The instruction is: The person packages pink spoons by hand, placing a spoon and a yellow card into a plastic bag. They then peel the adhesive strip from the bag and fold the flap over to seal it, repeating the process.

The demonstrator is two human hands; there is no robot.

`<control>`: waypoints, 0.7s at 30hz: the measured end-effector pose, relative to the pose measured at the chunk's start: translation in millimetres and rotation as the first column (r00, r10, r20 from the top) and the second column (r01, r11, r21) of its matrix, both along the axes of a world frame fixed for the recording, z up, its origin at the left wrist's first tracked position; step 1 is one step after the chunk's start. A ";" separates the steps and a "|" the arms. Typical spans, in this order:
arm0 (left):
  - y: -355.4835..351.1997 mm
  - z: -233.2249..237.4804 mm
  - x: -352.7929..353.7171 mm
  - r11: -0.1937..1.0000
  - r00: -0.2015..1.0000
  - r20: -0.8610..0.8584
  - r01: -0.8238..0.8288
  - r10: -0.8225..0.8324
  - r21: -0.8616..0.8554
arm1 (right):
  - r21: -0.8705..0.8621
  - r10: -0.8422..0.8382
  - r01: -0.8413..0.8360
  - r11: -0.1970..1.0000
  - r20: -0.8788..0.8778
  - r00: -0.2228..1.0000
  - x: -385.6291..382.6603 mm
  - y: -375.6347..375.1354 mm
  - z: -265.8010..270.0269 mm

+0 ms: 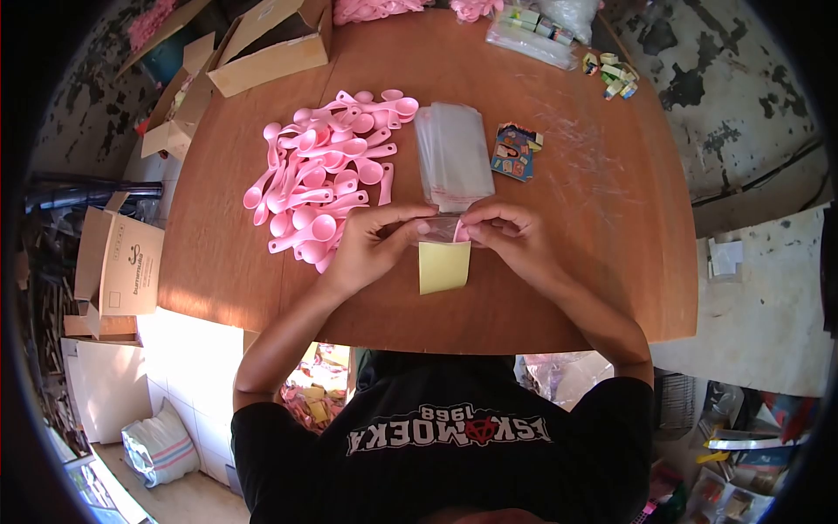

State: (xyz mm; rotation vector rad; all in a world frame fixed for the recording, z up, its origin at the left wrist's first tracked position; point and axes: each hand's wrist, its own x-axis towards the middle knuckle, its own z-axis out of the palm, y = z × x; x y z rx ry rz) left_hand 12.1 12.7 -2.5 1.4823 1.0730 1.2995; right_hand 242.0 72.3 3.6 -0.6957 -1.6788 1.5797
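A small clear plastic bag [443,229] is stretched between my two hands above the table's near part. My left hand [371,243] pinches its left upper corner between thumb and fingers. At the right upper corner, my right hand [513,236] is closed on the bag, with a bit of a pink spoon [460,231] at its fingertips. A yellow card [444,267] hangs below, apparently inside the bag. Just beyond my hands lies a stack of clear plastic bags [454,157]. Many pink measuring spoons [319,175] are heaped to the left.
A small stack of printed cards [515,153] lies right of the bags. Small folded packets [612,75] and a plastic-wrapped bundle [534,35] sit at the far right. An open cardboard box [271,61] stands at the far left of the brown wooden table [602,262].
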 end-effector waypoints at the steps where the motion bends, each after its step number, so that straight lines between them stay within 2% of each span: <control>1: 0.4 0.8 -2.5 1.000 1.000 0.001 -0.001 0.001 -0.001 | 0.026 0.012 -0.011 1.000 -0.018 1.000 -0.1 0.9 1.3; 3: 1.1 2.1 -8.6 0.997 0.996 -0.075 0.049 -0.045 0.053 | 0.052 0.024 -0.022 0.998 -0.036 0.999 0.9 2.6 2.6; 6: 2.8 -1.9 -11.5 0.993 0.994 -0.100 0.055 -0.044 0.108 | 0.146 0.050 -0.050 0.988 0.007 0.999 3.9 6.1 2.4; 10: 2.9 -2.3 -13.7 0.994 0.991 -0.110 0.087 -0.079 0.070 | 0.204 0.082 -0.084 0.975 0.018 0.996 5.9 9.7 1.1; 12: 4.6 -5.1 -15.4 0.980 0.987 -0.108 0.133 -0.118 0.145 | 0.231 0.087 -0.091 0.969 0.026 0.996 6.5 10.5 1.8; 14: 4.0 -3.4 -14.7 0.982 0.989 -0.073 0.134 -0.125 0.133 | 0.261 0.104 -0.110 0.959 0.034 0.994 6.9 11.2 2.1; 19: 0.9 -0.9 -12.9 0.985 0.991 -0.050 0.128 -0.123 0.112 | 0.160 0.151 -0.150 0.976 0.005 0.989 6.1 7.9 9.4; 21: -1.5 1.4 -10.6 0.995 0.992 -0.084 0.098 -0.096 0.022 | 0.142 0.153 -0.154 0.978 0.019 0.988 4.5 6.8 9.5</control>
